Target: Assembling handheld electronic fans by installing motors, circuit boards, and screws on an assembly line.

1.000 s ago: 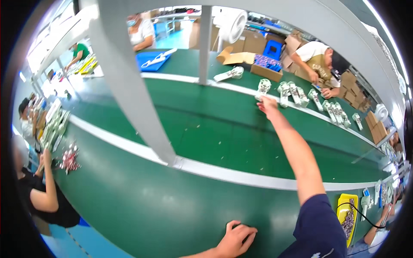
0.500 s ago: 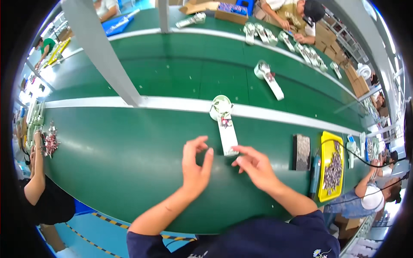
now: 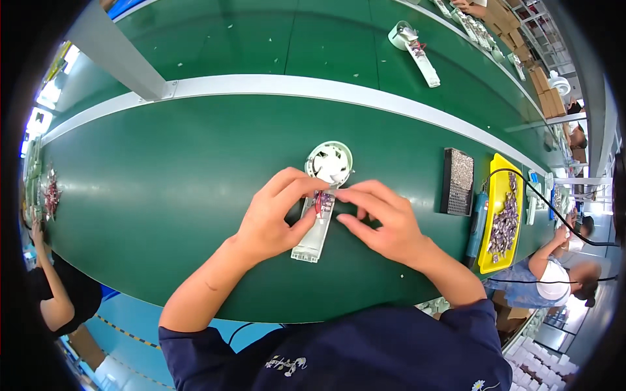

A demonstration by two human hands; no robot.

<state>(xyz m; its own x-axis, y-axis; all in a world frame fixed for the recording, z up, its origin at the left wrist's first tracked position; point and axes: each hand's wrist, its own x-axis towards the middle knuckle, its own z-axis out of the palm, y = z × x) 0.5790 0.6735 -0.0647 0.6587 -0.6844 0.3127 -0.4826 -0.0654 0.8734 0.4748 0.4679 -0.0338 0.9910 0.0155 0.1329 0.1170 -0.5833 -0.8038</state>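
Observation:
A small handheld fan [image 3: 312, 241] lies on the green bench in front of me, its round pale green head with white blades pointing away. Its white handle is open on top, showing a small circuit board and red wires. My left hand [image 3: 274, 212] grips it from the left, the index finger at the neck and the thumb against the handle's side. From the right, my right hand [image 3: 386, 225] reaches in with its index fingertip at the neck. Its thumb and fingers are apart, and I see nothing between them.
To the right stand a black tray of small metal parts [image 3: 458, 182], a blue power screwdriver [image 3: 478, 225] with a black cable, and a yellow tray [image 3: 486, 260] of small circuit boards. Another open fan [image 3: 424, 64] lies beyond the white rail [image 3: 261, 85]. Co-workers sit at both sides.
The fan has come from the rail toward me and now lies between my hands. My left hand has closed on it, and my right has moved to its neck. The view has tilted down.

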